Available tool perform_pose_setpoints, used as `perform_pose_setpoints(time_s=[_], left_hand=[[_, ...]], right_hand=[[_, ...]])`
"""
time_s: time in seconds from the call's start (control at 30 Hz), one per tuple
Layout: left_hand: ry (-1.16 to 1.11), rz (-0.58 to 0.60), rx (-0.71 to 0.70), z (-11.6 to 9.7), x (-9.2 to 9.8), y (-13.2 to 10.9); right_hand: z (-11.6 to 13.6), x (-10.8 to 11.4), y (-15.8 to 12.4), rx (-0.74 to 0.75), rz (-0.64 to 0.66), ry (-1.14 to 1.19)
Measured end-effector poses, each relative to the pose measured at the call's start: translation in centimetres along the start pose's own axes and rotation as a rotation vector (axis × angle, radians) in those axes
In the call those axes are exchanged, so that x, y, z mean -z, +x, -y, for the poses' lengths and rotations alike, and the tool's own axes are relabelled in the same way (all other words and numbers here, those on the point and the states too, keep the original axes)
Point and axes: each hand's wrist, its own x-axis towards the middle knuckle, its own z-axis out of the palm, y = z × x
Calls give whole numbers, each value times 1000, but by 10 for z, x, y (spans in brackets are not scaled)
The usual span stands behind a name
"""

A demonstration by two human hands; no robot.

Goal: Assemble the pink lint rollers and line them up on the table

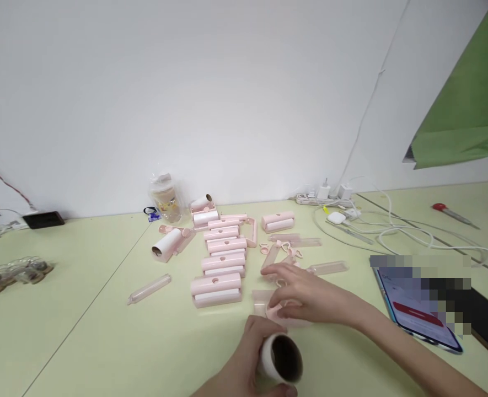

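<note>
My left hand (250,353) is closed around a white paper roll (271,358) whose dark hollow core faces me at an angle. Beyond it, my right hand (304,292) reaches over loose pink plastic parts, fingers apart and bent downward. A pink piece (274,314) lies directly under those fingers; I cannot tell whether they touch it. Left of the right hand runs a column of pink roller cases (216,282) with white rolls inside. Small pink ring-shaped clips (283,245) and clear pinkish handles (328,268) lie around the right hand.
At the right lies a phone (417,309) with a lit screen. White cables (409,229) spread from a power strip (322,199) by the wall. A bagged cup (167,198) stands at the back. A red-handled tool (454,214) lies far right, a dark phone (44,219) far left.
</note>
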Motion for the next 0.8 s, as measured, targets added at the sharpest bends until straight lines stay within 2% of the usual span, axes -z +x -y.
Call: perform_pose_setpoints(time_s=[0.1,0.2,0.3,0.47,0.53,0.67,0.8], left_hand=[[-18,47,44,-6,1,3],[-137,78,86,-11,0,6],[-156,33,79,-16,-2,7],[-67,-43,150,-23,-2,9],[-36,-82,132,-22,-2,10],[-81,-130,1,-15,-4,11],[-31,-143,-30,-12,-4,10]], right_hand=[[-7,-11,8,-10,108,-123],[-7,-13,11,-3,88,-137],[-2,-5,5,-8,-4,-53],[17,1,-14,-145,-256,364],[26,-1,-19,-27,-252,395],[39,-3,-22,329,-128,243],[40,-5,-25,396,-151,76]])
